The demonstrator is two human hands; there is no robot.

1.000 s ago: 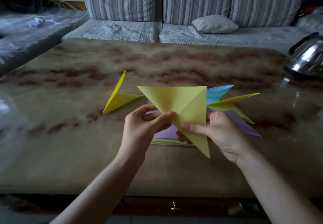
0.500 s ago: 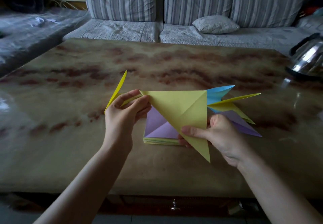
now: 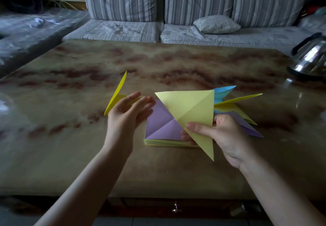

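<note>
Grip of right hand [image 3: 227, 134] pinches pale-yellow, crease-crossed paper triangle [image 3: 190, 106].

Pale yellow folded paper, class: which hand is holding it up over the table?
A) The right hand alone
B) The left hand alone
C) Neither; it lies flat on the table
A: the right hand pinches the pale yellow folded paper near its lower edge, while the left hand is open with straight fingers, apart from it.
</note>
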